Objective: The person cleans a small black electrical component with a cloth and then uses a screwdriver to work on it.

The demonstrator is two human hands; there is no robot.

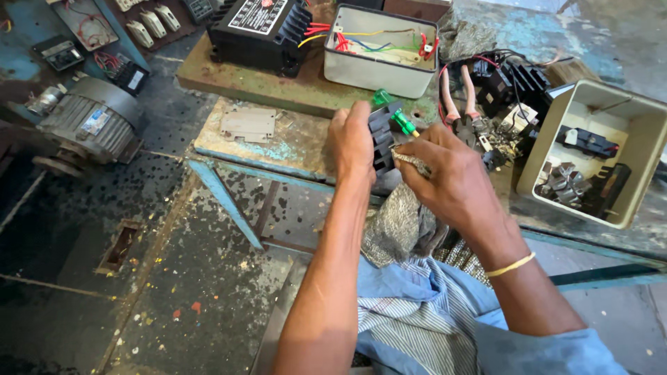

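**Two hands on a black part over the bench edge**

At far left a grey motor point(90, 125) lies on the dark, speckled floor point(139, 278); just beyond it sit small switch parts point(149, 28) on a board; next along, a flat metal plate point(248, 125) rests on the worn blue bench point(292, 149), and behind it stands a black finned unit point(260, 31) with red and yellow wires running into an open grey box point(381, 50).

In the middle, the left hand point(351, 142) is closed around a black ribbed part point(382, 139), held upright just above the bench edge; the right hand point(448, 177) meets it from the other side, its fingers pinched on a grey rag point(403, 222) pressed to the part; the rag hangs down toward the lap; a green-handled screwdriver point(396, 114) lies just behind the part, whether either hand grips it I cannot tell; a yellow band point(511, 265) circles the right wrist.

Further right, pink-handled pliers point(455, 104) lie beside a heap of black components point(507, 83); at far right a beige box point(590, 149) stands tilted, open, with black pieces inside.
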